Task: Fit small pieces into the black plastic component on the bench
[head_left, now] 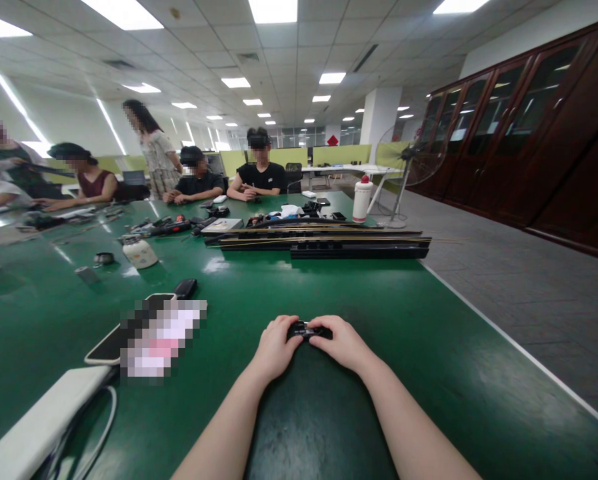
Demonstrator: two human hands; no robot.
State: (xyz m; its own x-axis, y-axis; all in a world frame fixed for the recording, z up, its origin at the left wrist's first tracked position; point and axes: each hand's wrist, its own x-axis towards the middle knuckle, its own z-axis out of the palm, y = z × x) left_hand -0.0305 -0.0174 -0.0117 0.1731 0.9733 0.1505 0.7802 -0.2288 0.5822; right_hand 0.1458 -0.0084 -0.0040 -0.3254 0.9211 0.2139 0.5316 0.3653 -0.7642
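Observation:
A small black object (306, 331) with some shiny parts lies low over the green table (329, 413); its kind is too small to tell. My left hand (279, 343) grips its left end, thumb in front and fingers behind. From the other side, my right hand (341, 341) pinches the right end the same way. Both hands are closed, and their fingers hide much of the object's ends.
Long black bars (361, 249) with thin rods lie across the table beyond my hands. To the left are a phone (133, 327), a white box-like device (43, 417) with a cable and a pale jar (139, 253). A white bottle (362, 200) stands farther back. Several people sit opposite.

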